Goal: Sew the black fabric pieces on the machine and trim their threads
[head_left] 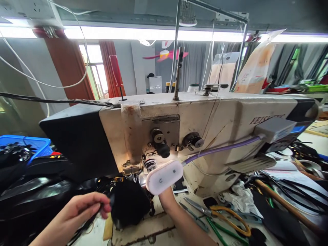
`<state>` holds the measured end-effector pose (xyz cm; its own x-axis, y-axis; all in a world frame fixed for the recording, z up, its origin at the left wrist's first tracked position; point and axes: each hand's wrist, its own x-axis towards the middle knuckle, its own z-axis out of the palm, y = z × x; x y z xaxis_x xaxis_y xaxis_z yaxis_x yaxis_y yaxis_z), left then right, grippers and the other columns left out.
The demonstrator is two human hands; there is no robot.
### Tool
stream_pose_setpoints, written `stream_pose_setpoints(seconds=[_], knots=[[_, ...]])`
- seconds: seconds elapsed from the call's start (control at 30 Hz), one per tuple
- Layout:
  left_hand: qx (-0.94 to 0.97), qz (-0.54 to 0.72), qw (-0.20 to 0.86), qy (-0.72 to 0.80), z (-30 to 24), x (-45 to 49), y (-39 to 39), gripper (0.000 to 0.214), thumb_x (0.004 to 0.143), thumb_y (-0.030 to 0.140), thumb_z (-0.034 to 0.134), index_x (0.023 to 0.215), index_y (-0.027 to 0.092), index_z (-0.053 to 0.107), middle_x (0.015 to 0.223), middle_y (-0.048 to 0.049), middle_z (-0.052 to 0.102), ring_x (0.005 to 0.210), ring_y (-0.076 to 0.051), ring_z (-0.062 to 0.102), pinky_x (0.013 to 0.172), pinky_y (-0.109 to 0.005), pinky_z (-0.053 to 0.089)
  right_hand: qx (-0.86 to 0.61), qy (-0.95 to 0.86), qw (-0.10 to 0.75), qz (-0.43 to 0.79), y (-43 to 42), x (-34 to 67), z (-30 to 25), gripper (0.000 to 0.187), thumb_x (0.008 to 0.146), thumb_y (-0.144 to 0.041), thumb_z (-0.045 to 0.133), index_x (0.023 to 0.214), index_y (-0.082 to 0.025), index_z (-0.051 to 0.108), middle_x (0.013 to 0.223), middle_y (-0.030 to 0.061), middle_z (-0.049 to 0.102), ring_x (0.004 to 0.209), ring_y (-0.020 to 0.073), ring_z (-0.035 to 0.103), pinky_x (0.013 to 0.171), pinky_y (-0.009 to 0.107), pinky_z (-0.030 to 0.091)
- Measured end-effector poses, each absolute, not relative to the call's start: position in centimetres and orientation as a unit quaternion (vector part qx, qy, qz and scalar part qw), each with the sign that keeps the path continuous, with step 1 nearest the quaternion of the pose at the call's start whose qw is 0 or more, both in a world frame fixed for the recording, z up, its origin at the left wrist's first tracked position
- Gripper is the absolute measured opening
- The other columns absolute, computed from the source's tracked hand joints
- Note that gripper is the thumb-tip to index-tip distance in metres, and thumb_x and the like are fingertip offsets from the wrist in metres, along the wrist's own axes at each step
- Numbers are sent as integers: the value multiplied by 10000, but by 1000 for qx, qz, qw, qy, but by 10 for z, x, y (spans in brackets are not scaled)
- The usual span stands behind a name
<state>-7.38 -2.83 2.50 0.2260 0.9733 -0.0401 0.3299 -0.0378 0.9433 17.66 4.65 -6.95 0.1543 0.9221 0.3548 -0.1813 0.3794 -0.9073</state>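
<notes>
My left hand [85,209] is closed in a pinch just left of a black fabric piece [131,204]; whatever lies between its fingertips is too small to make out. The fabric rests on the bed of a sewing machine [230,112], below the needle area. My right hand [166,199] reaches in from the lower right. Its wrist and forearm show, but the fingers are hidden behind a white oval lamp [165,177] on a purple flexible neck [222,149]. The needle and presser foot are mostly covered by the lamp and its glare.
Yellow-handled scissors [230,213] and green-handled tools [216,230] lie right of my forearm. Crumpled white material [242,198] is beyond them. Black shiny material [33,205] is piled at the left, near a blue basket [38,143]. A red screwdriver [116,71] stands on the machine's top.
</notes>
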Motion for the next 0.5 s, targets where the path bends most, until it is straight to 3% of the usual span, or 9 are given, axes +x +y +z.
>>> stream_pose_setpoints(seconds=[0.07, 0.17, 0.27, 0.37, 0.5], knots=[[628, 360, 486, 489, 26, -57, -28, 378, 774, 495, 654, 1025, 224, 735, 929, -88, 753, 894, -265, 698, 842, -340, 539, -384, -504, 668, 390, 43, 178, -75, 263, 793, -436, 582, 854, -207, 696, 877, 72, 718, 881, 269, 657, 879, 438, 520], [702, 335, 360, 515, 25, -30, -15, 266, 803, 445, 620, 796, 207, 739, 681, -44, 705, 653, -196, 652, 636, -265, 507, -372, -574, 704, 188, 33, 187, -77, 231, 790, -232, 607, 1009, -211, 676, 979, 86, 701, 997, 264, 635, 995, 473, 442], [754, 304, 196, 549, 26, -11, -6, 338, 838, 449, 560, 630, 205, 669, 538, 7, 588, 522, -135, 514, 524, -227, 372, -278, -717, 636, -55, 22, 197, -64, 463, 769, -59, 580, 1185, -258, 620, 1121, 97, 672, 1081, 259, 615, 983, 471, 459], [768, 282, 130, 560, 23, -2, -4, 383, 851, 476, 529, 599, 203, 626, 528, 15, 547, 516, -128, 473, 524, -234, 328, -224, -811, 533, -90, 18, 201, -44, 548, 779, -19, 548, 1286, -228, 565, 1146, 113, 678, 1073, 252, 631, 913, 422, 525], [734, 323, 71, 593, 8, 0, -5, 380, 842, 498, 535, 598, 215, 603, 515, 18, 490, 498, -136, 450, 526, -255, 327, -223, -839, 489, -84, 24, 203, -36, 430, 819, -54, 538, 1219, -183, 628, 1034, 110, 720, 1009, 253, 665, 904, 420, 545]])
